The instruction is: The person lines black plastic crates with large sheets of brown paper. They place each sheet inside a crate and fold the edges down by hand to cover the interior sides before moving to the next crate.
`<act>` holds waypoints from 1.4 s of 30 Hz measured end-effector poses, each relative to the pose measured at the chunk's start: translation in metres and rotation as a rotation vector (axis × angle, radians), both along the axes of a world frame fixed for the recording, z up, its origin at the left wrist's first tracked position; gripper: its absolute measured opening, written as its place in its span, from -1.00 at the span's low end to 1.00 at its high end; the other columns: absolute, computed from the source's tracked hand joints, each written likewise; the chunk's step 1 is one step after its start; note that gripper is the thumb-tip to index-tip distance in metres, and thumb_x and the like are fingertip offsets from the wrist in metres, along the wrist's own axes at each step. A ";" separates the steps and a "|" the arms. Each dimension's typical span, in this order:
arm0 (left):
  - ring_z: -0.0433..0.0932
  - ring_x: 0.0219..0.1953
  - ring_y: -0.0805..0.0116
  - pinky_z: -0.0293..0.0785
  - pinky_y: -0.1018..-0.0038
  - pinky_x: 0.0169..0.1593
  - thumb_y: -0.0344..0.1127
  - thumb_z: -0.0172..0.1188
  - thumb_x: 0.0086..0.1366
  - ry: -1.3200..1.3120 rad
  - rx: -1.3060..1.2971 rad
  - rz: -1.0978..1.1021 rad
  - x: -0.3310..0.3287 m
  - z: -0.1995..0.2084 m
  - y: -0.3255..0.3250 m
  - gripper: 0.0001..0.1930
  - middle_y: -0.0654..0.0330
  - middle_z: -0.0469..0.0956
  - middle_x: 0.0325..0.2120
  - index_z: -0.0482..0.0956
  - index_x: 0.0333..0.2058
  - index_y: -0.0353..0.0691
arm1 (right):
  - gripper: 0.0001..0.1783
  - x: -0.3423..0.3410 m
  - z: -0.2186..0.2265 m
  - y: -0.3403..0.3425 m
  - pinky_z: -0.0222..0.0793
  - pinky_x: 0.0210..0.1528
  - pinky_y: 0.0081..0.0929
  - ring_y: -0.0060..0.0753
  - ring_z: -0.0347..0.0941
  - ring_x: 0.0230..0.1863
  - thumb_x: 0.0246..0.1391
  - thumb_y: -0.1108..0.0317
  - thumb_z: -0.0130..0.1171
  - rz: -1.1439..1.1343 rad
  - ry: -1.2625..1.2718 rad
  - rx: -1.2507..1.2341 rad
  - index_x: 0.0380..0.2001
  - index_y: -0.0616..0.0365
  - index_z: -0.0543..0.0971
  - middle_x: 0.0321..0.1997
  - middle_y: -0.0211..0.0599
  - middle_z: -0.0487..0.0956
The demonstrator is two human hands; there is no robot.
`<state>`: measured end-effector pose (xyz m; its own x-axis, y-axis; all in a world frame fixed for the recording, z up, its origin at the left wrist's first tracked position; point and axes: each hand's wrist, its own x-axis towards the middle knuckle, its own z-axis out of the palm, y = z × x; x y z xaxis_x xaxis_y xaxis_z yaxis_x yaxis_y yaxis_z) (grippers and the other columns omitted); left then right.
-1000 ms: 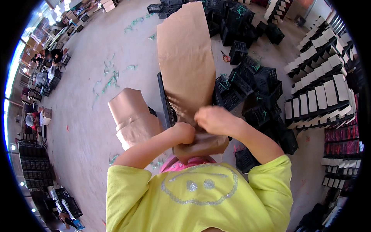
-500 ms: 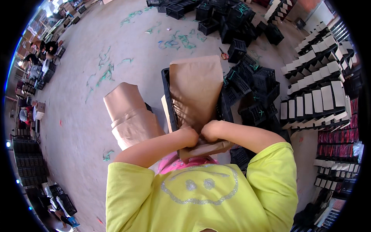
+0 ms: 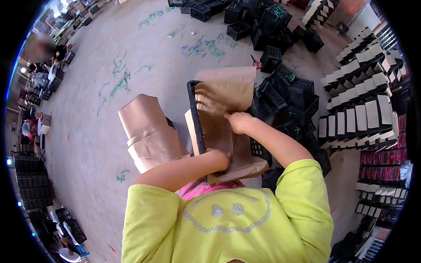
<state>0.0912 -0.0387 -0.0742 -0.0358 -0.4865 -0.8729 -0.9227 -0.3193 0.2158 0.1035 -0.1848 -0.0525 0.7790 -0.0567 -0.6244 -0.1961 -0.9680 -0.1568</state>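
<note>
Two bare hands press a sheet of brown paper (image 3: 221, 109) into a black plastic crate (image 3: 196, 118) that sits just in front of the person, above the yellow shirt (image 3: 228, 219). The left hand (image 3: 221, 160) lies at the near end of the crate, its fingers curled down onto the paper, though whether they pinch it I cannot tell. The right hand (image 3: 239, 122) rests further up, fingers bent and pushing the paper flat against the crate's inner wall. The paper is matte, creased and stiff, its far end standing up past the crate's rim and its near end folding out over the edge. Just to the left stands a stack of similar brown paper sheets (image 3: 149, 131), folded and layered. To the right, a jumble of empty black lattice crates (image 3: 285, 94) crowds close against the work. Beyond them run rows of white and tan cartons (image 3: 364, 109). Green strap scraps (image 3: 118, 83) litter the grey concrete floor (image 3: 87, 131).
</note>
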 end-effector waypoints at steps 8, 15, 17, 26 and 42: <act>0.28 0.06 -0.30 0.09 -0.18 0.11 -0.32 0.05 0.10 -0.020 0.105 0.036 -0.005 -0.053 0.001 -0.20 -0.17 0.32 0.03 -0.16 0.28 0.08 | -0.41 0.057 -0.021 0.021 0.00 0.27 -0.26 -0.09 -0.01 0.30 -0.08 0.47 -0.01 -0.024 -0.080 0.068 0.10 -0.10 0.22 0.26 -0.18 0.09; 0.41 0.02 0.06 0.33 0.06 0.00 -0.22 0.12 0.08 0.006 -0.096 -0.088 0.022 0.016 0.005 -0.46 0.02 0.45 -0.06 0.29 0.09 -0.05 | -0.69 0.061 -0.008 0.027 0.30 0.04 -0.18 -0.04 0.35 0.06 -0.05 0.39 0.01 -0.035 0.050 -0.008 -0.17 0.11 0.49 0.09 -0.07 0.34; 0.49 -0.07 0.08 0.28 0.02 0.00 -0.19 0.12 0.06 -0.139 -0.277 -0.006 0.057 0.045 -0.011 -0.70 0.07 0.52 -0.15 0.60 -0.23 -0.15 | -0.73 0.050 -0.018 0.013 0.39 -0.08 -0.19 -0.08 0.43 -0.04 -0.03 0.37 0.00 -0.049 -0.049 -0.080 -0.23 0.12 0.54 0.03 -0.07 0.40; 0.21 0.17 0.12 0.00 0.14 0.22 -0.21 0.04 0.15 -0.650 -0.725 0.126 0.155 -0.102 -0.025 -0.54 0.15 0.30 0.10 0.38 0.07 -0.06 | -0.39 0.050 -0.031 0.005 0.42 -0.09 -0.24 -0.14 0.41 0.01 -0.08 0.33 0.11 -0.195 -0.168 -0.229 0.11 0.12 0.28 0.17 -0.06 0.25; 0.39 -0.48 0.51 0.33 0.53 -0.35 -0.31 0.20 0.09 0.224 -1.372 1.586 0.204 0.042 -0.014 -0.78 0.28 0.46 -0.56 0.44 -0.39 -0.36 | -0.32 0.041 -0.042 0.013 0.03 0.22 -0.27 -0.11 0.12 0.19 -0.14 0.33 0.06 -0.237 -0.242 -0.107 0.12 0.25 0.21 0.11 -0.05 0.23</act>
<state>0.2955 -0.0532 -0.0322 0.9266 -0.3717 -0.0568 -0.0179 -0.1945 0.9807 0.1441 -0.1719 -0.0949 0.8610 -0.3088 -0.4041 -0.3870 -0.9133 -0.1268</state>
